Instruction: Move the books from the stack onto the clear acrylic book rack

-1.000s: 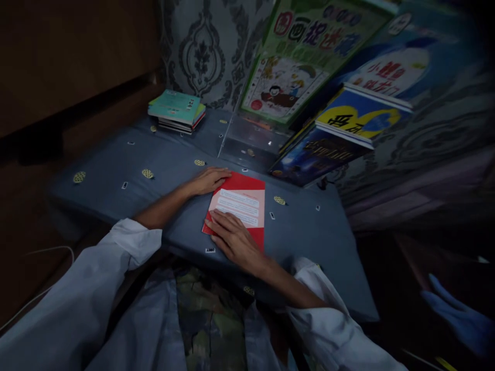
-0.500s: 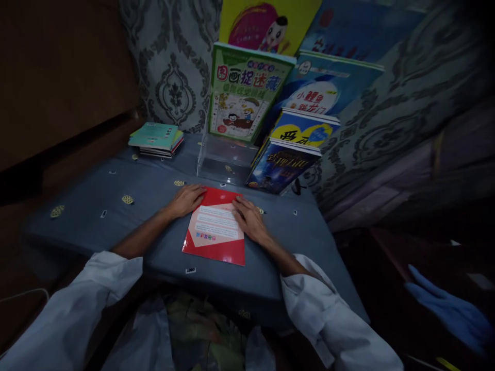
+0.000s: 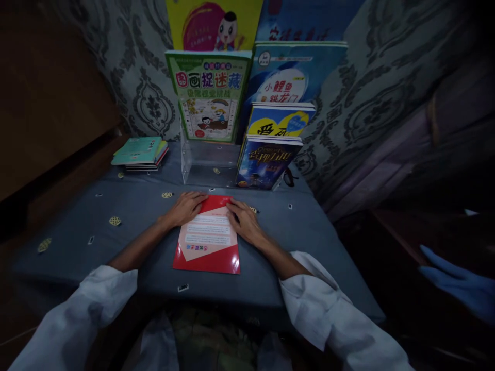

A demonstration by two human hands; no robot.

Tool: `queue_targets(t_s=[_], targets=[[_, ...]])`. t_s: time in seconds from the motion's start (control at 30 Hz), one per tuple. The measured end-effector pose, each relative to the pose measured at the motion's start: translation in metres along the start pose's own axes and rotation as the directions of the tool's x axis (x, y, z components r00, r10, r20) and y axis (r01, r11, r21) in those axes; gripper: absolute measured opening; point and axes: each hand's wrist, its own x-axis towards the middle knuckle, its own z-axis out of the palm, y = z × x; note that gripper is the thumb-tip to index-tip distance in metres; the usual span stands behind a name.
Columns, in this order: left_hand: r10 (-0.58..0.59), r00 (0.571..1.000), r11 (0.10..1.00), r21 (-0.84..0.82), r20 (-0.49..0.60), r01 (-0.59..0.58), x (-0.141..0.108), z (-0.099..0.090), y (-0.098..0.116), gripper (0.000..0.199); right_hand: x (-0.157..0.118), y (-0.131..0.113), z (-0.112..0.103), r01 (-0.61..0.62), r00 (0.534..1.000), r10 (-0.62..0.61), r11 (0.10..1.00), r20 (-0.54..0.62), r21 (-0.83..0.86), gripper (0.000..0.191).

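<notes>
A red book point(image 3: 209, 262) with a pale panel of text lies flat on the blue-grey cloth, its printing upside down to me. My left hand point(image 3: 188, 206) rests over its upper left edge, fingers together and stretched across the cover. On the opposite side, my right hand point(image 3: 243, 219) lies over the upper right edge with its fingers extended flat. Both hands touch the book without visibly wrapping round it. The undersides of my fingers are hidden.
Beyond the book stands a clear acrylic rack point(image 3: 209, 172) holding a green picture book point(image 3: 209, 98) and several blue ones, including a dark blue book point(image 3: 265, 162). A small stack of books point(image 3: 139, 152) sits at the left. A blue glove point(image 3: 460, 283) hangs at the right.
The view has turned right, so the rack and books appear farther left. The red book is straighter between my hands, which stay on its upper edges.
</notes>
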Motion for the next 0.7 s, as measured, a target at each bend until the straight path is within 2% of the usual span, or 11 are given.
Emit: queue_targets(t_s=[0.37,0.53,0.7], targets=[[0.166,0.977,0.986,-0.035,0.133,-0.162,0.056,0.009,0.027,0.043,0.001,-0.005,-0.005,0.002,1.000,-0.002,1.000,-0.003,0.007,0.034],[0.191,0.974,0.982,-0.036,0.121,-0.188,0.066,0.018,0.028,0.047,0.004,-0.007,-0.009,-0.006,1.000,0.005,0.999,0.008,0.034,0.033],[0.189,0.977,0.982,-0.028,0.099,-0.187,0.066,0.024,0.025,0.047,0.006,-0.004,-0.011,-0.032,0.999,0.031,0.996,0.009,0.079,0.030]])
